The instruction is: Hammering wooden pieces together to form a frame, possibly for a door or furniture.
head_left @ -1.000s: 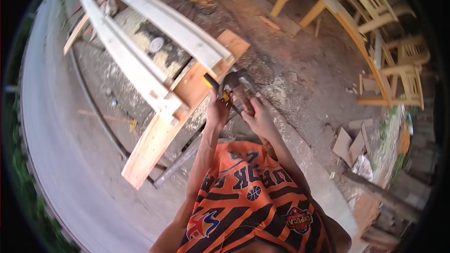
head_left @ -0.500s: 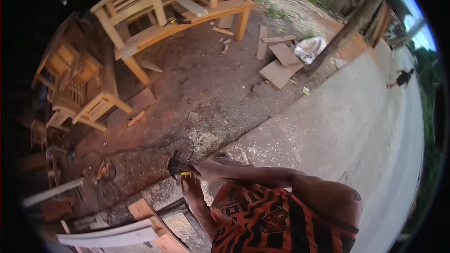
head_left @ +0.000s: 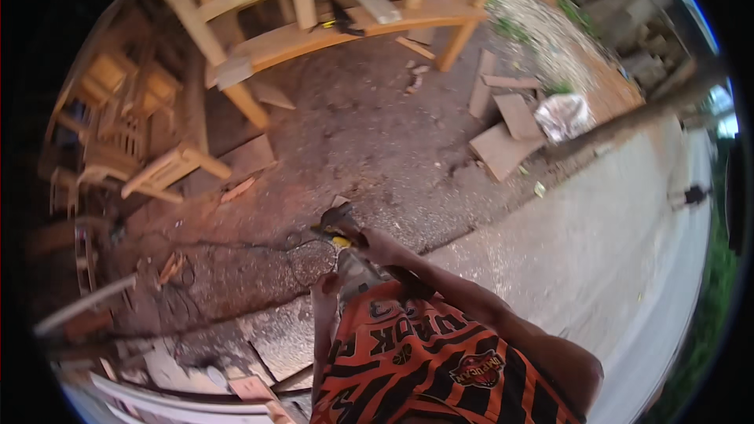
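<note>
Hammer-like tool [head_left: 336,218], dark-headed, just below frame centre, out over the littered ground [head_left: 361,141]. Right hand [head_left: 371,243] grasping it, fingers apparently wrapped round the handle; a small yellow piece [head_left: 341,242] shows just beside that grip (what it belongs to, too blurred to say). Left hand [head_left: 327,284] lower and to the left, near a greyish cloth patch; whether clenched or released, cannot tell.

Risks, my judgement: a slack grip could let the tool drop toward the feet. A thin dark cable [head_left: 263,246] left of the hands could catch a foot. The loose boards [head_left: 510,145], right of centre, could turn an ankle if stepped on. A wide swing to lower left might knock the pale planks [head_left: 173,400].

Writing: the orange-and-black jersey [head_left: 393,345] carries dark block lettering, part lost in folds, plus a shield-shaped crest [head_left: 477,369] with a word on it. No legible marking on the tool.
</note>
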Motion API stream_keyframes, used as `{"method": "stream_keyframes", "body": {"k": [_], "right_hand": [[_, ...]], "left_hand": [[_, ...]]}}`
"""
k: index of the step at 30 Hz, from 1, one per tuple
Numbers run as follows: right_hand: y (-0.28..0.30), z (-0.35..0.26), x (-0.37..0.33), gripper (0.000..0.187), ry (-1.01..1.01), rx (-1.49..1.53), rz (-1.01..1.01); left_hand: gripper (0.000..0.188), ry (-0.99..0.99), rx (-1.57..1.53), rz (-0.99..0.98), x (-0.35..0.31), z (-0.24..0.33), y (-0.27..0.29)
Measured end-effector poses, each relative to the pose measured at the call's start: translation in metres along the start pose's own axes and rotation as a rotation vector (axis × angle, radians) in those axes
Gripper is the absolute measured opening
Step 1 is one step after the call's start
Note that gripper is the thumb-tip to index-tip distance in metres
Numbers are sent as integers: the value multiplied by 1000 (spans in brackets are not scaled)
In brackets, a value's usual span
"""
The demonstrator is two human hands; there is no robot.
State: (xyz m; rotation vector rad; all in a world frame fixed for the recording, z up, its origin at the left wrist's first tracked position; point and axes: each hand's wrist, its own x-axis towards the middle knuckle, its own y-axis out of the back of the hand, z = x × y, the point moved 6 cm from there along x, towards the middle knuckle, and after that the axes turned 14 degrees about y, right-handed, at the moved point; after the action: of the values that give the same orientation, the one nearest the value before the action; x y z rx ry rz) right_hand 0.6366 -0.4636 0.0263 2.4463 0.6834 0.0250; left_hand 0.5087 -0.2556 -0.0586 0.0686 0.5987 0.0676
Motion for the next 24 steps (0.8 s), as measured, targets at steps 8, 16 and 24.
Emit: {"method": "stream_keyframes", "body": {"k": [8, 16, 24], "right_hand": [[75, 98, 338, 27, 210, -31, -63], [134, 138, 711, 32, 349, -217, -14], [117, 212, 1045, 34, 596, -507, -42]], "left_hand": [[12, 21, -330, 909, 169, -98, 101], [13, -27, -624, 682, 286, 72, 79], [19, 417, -1014, 1444, 344, -57, 0]]}}
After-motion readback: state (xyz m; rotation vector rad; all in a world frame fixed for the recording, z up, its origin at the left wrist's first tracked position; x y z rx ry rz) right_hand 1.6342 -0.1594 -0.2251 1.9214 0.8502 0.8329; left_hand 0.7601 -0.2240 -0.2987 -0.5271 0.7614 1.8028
